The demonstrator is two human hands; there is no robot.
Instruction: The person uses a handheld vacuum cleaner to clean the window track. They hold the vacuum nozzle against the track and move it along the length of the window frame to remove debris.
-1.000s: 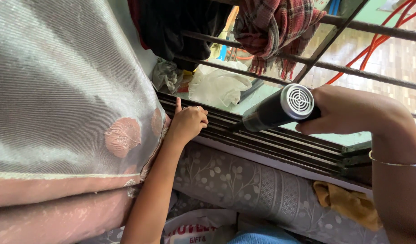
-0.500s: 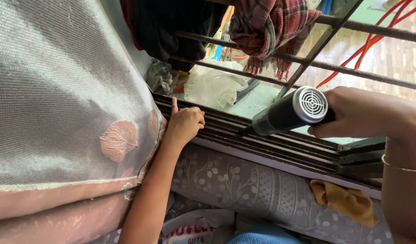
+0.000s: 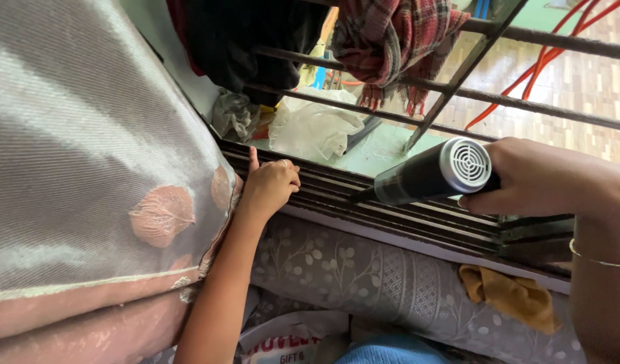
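Right hand [image 3: 539, 178] closed round rear of black blower [image 3: 428, 176], nozzle aimed at window track [image 3: 404, 214]. Left hand [image 3: 271, 185] curled, fingertips on track rails. Blower probably light, rigid, smooth; best gripped at rear body. Curtain [image 3: 87, 168] just beside.

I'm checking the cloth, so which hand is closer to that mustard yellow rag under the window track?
Right. The right hand, gripping the handheld vacuum, is above the yellow rag; the left hand rests on the window track far to its left.
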